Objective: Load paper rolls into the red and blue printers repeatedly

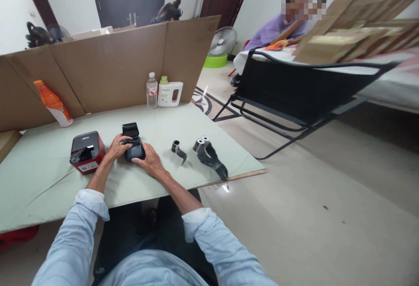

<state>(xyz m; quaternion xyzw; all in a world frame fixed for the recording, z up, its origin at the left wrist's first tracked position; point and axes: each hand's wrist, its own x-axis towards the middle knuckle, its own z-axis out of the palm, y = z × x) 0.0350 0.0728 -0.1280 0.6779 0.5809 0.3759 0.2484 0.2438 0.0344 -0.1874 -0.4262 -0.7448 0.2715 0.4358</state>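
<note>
Head view: from where I stand, both hands are at a small black device (134, 151) on the pale green table (42, 164), its lid (130, 129) tipped up on the far side. The left hand (117, 147) comes in from the left, fingers bent and reaching over the opening, where they touch a dark, rod-like piece (129, 141); I can't tell whether they pinch it or merely press on it. The right hand (152, 160) is curved round the right side of the device, thumb and fingers apart with the casing's near corner between them, so it has a hold there.

Just left of the left hand sits a red and black box (87, 146). Off to the right of the right hand, well apart from the device, a metallic roll (176, 146) stands with a dark strip trailing from it, and further right two more rolls (201, 143) sit side by side, a wider dark strip (212, 159) running toward the table's near edge. Behind, a clear bottle (152, 92) and a white jug (169, 95) stand next to each other before a cardboard screen (118, 68).
</note>
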